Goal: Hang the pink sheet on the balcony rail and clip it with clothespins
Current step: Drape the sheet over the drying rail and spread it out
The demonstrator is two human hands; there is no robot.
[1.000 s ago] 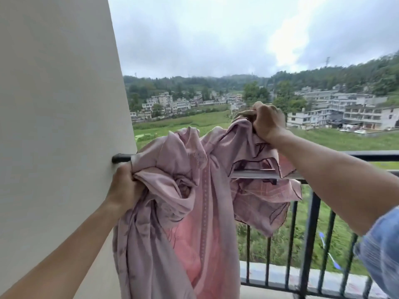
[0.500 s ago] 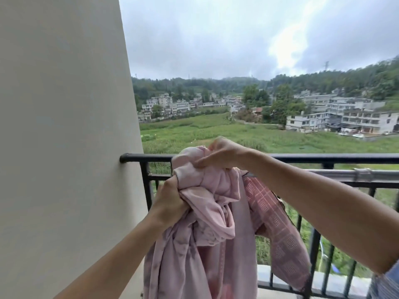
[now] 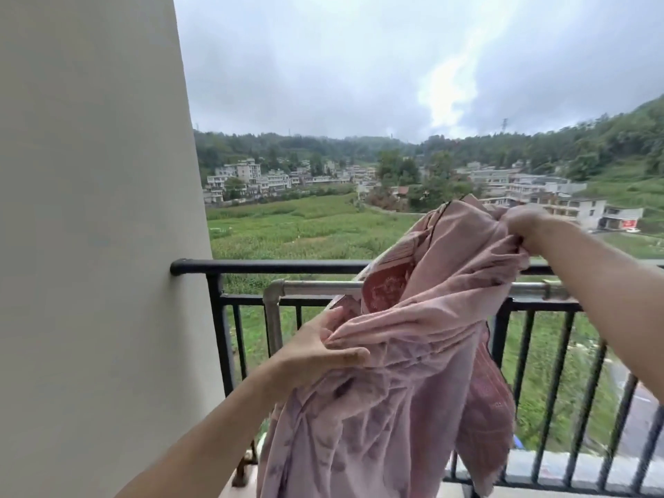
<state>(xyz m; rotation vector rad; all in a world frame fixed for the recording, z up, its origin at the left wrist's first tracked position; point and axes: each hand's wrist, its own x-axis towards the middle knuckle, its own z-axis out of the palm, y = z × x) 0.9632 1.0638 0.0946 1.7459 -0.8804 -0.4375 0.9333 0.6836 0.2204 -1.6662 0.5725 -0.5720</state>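
Wall [image 3: 90,246]: fills the left of the frame; the rail [image 3: 273,266] butts into it.
Left hand [image 3: 316,354]: lower centre, fingers and thumb pinching a fold of cloth.
Sheet [image 3: 406,372]: centre to right, bunched and held up in front of the rail, not yet laid over it; the tail hangs toward the bottom of the frame.
Handling: looks soft, light and limp, likely to slide off smooth metal; best gripped along one edge, hands spread wide.
Right hand [image 3: 524,224]: right of centre, raised, clenched on the sheet's top.
Clothespins: none visible.

One pink sheet [image 3: 402,382], two hands: left [image 3: 316,350], right [image 3: 521,224].
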